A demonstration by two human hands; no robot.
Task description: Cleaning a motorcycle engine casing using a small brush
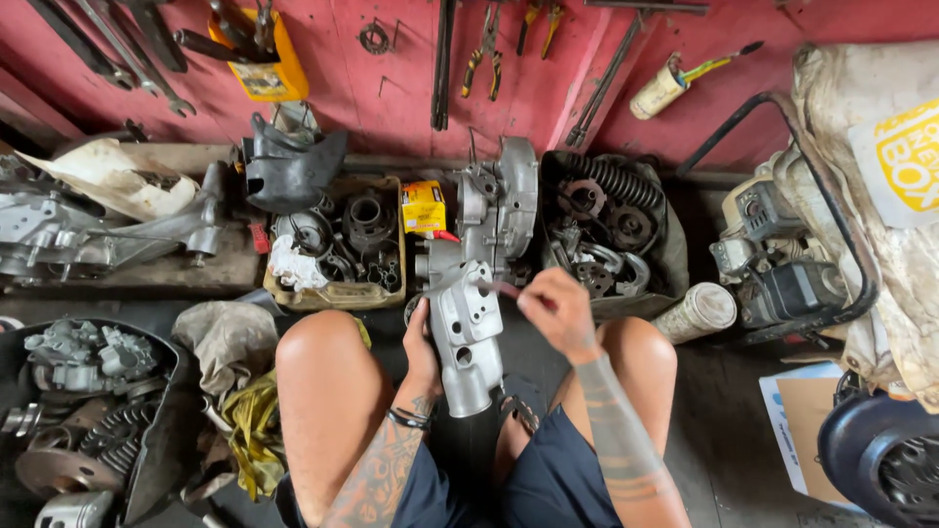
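A dark, grimy workshop floor (724, 440) runs up to a red wall (391, 88) hung with tools, with one black tub of metal parts (88, 420) at the far left, one crate of engine parts (342, 244) and one small yellow box (424, 206) further right. Between the person's two bare knees stands one grey metal engine casing (468, 332). The left hand (421, 347) grips the casing's left edge with curled fingers, while the right hand (559, 311), just right of its top, pinches one thin tool (506, 288) whose tip touches the casing.

Even daylight, sharp centre, wide-angle bending at edges.
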